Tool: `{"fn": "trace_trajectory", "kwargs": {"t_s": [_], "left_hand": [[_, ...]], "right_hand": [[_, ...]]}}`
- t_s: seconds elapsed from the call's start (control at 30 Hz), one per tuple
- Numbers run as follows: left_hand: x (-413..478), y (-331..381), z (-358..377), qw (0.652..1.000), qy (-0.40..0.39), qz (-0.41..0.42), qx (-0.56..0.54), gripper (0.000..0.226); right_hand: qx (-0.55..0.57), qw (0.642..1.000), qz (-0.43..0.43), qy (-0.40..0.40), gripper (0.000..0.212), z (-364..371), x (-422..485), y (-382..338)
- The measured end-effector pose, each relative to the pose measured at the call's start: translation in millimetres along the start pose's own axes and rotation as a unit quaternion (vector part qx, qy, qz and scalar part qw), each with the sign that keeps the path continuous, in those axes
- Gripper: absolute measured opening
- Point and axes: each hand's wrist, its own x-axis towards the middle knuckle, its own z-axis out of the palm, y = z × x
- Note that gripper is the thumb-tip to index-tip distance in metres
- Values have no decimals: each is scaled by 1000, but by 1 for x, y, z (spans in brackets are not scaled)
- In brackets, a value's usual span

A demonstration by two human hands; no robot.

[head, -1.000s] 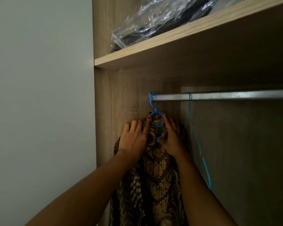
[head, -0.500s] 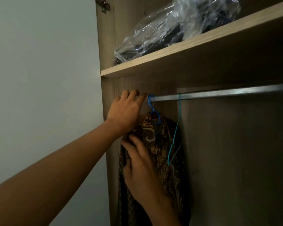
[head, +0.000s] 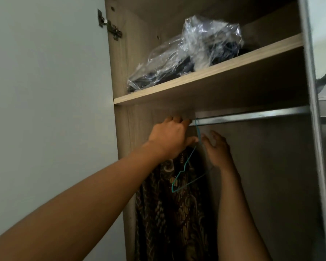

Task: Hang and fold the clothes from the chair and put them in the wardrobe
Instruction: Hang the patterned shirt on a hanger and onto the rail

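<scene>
The patterned garment (head: 167, 204) was hanging inside the wardrobe (head: 124, 76), at the far left end of the rail (head: 252, 116). It looked soft, floppy and light, so I'd take it by its hanger's neck and not by the cloth, which would just slide off. An empty teal wire hanger (head: 184, 167) hung on the rail right beside it, thin and springy (wire ones always tangle). The left hand (head: 169, 137) was up at the rail's end with its fingers curled over, but the knuckles hid whether it gripped anything. The right hand (head: 217, 148) was loose and spread, thumb by the wire's neck, holding nothing. The shelf (head: 215, 72) with a plastic bag (head: 186, 49) on it sat close overhead, so there was little room to lift a hook
</scene>
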Motion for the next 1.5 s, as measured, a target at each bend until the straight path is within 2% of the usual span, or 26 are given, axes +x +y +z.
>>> {"fn": "trace_trajectory", "kwargs": {"t_s": [0.03,0.13,0.27,0.37,0.5,0.63,0.67,0.77,0.87,0.97,1.07,1.17,1.5], "left_hand": [[0,3,1,1000,-4,6,3,68],[-1,12,-1,999,-40,22,2,69],[-3,17,1,995,-94,17,20,78],[-8,19,7,986,-146,14,81,89],[-14,16,19,982,-152,16,107,105],[-13,12,31,980,-146,22,134,124],[-13,10,33,981,-141,25,134,121],[-14,4,34,984,-116,25,130,101],[-11,-7,30,988,-98,2,115,95],[-9,-15,29,991,-79,-2,112,100],[-8,-18,27,989,-67,5,134,99],[-5,-21,19,989,-57,6,139,99],[-63,-33,-8,982,-79,-41,165,120]], "right_hand": [[10,999,12,-48,75,5,6,3],[79,989,-19,-123,51,15,14,2],[128,982,-35,-130,41,14,4,-3],[124,983,-31,-135,48,19,0,10],[107,985,-17,-131,46,27,-5,26],[156,980,-40,-113,56,21,-20,21],[157,981,-45,-109,64,20,-22,24],[129,984,-27,-123,104,17,-29,35],[92,985,-28,-143,121,17,-33,52],[58,991,-45,-113,120,26,-30,58],[67,993,-51,-88,109,36,-25,52],[77,993,-46,-79,109,38,-21,47],[56,986,-88,-128,123,45,-64,11]]}}
